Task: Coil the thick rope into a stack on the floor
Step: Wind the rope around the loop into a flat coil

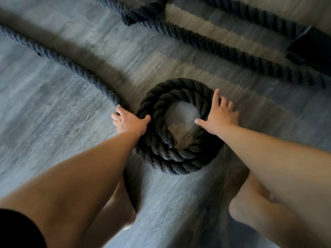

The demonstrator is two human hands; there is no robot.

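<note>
A thick dark twisted rope lies on the grey wood floor. Part of it is wound into a round coil (pixel 179 154) of stacked loops in the middle of the view, with bare floor in its hole. My left hand (pixel 128 121) grips the rope at the coil's left edge, where the loose length (pixel 59 58) runs off to the upper left. My right hand (pixel 219 116) rests flat on the coil's right side, fingers spread and straight.
More rope (pixel 232 52) runs diagonally across the upper right, and a dark bundle (pixel 143 13) lies at the top. A black object (pixel 311 45) sits at the right edge. My bare feet (pixel 250 212) stand just below the coil.
</note>
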